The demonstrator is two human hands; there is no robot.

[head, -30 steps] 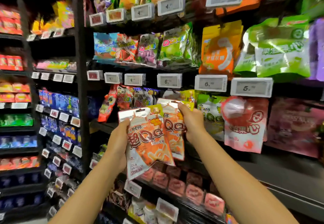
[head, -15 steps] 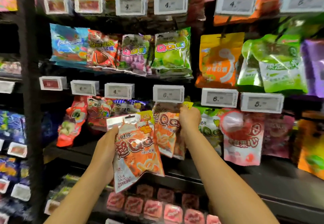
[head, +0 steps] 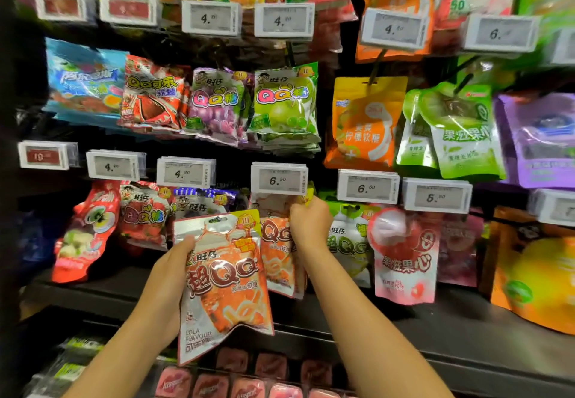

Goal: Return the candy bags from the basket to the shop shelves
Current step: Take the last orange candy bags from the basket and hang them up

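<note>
Nearer the peg now, both hands grip orange bags: left (head: 174,268) one (head: 222,285), right (head: 309,223) another (head: 278,260).

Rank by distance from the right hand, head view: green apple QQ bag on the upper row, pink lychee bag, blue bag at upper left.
1. pink lychee bag, just right of the right hand, same row.
2. green apple QQ bag, row above, slightly left.
3. blue bag, far upper left.

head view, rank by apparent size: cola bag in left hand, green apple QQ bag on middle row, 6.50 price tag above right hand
1. Cola bag: largest, though held nearest the camera, which inflates it.
2. Green apple QQ bag: clearly smaller in frame; true size against the cola bag is unsure.
3. 6.50 price tag: smallest.
</note>
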